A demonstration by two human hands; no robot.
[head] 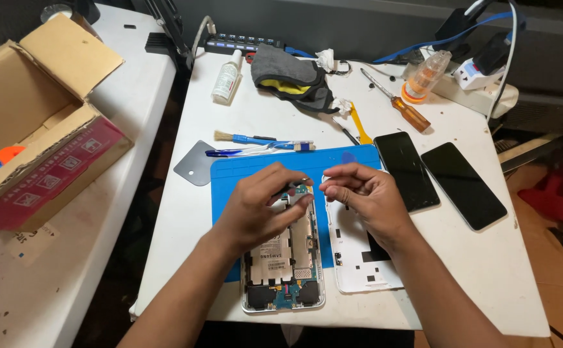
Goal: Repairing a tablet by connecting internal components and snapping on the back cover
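Hands meet over an opened tablet point(283, 258) that lies on a blue mat point(243, 174) on the white table point(487, 258). The back is off, so the battery and the green circuit boards are bare. The left hand point(256, 209) is curled, thumb and fingers pressed together on a small dark tool — I cannot tell which kind — at the top edge of the tablet. The right hand point(365, 196) is at 3 o'clock from the left one, very near; its fingertips are pinched together, but what they pinch is too small to see.

From these hands, the tablet stretches toward 6 o'clock, its top end just under the left fingers. The white back cover point(359, 258) lies just beside the tablet, under the right wrist.

I judge the open tablet to be light but fragile: the frame is stiff, while the boards and thin cables inside can tear easily. It is better to hold it by the metal rim, not by the inner parts.

At 12 o'clock lie a small brush point(243, 137) and a yellow pry tool point(361, 125) — further at 2 o'clock a screwdriver point(397, 102). Two dark phones point(439, 174) lie at 3 o'clock, and a cardboard box point(30, 122) at 9 o'clock.
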